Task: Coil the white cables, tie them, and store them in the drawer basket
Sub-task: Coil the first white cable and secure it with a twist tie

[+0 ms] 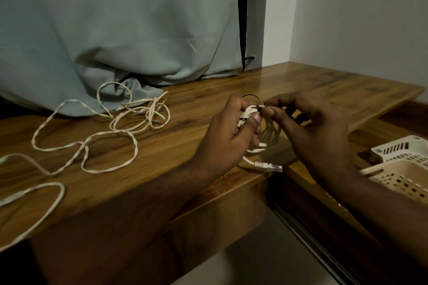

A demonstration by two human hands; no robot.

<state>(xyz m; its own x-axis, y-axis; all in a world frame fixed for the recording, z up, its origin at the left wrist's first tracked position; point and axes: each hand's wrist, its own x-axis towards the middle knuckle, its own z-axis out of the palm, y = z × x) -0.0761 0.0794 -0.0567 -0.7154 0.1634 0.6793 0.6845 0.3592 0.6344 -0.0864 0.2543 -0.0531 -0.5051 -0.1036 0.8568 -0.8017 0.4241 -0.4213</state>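
Note:
My left hand (234, 129) grips a coiled white cable (268, 136) above the front edge of the wooden desk (208, 90). Its plug end (269, 166) hangs below the coil. A thin black tie (251, 97) loops over the top of the coil. My right hand (310, 129) pinches that tie between thumb and fingertips, right against the left thumb. A long loose white cable (108, 136) sprawls across the left of the desk, part of it bunched in rough loops (143, 115). At the lower right, a white and beige perforated basket (403, 169) sits in the open drawer.
A grey curtain (127, 30) hangs behind the desk and drapes onto its back edge. White walls meet at the back right corner. The drawer's metal rail (308, 240) runs along the lower right below the desk edge.

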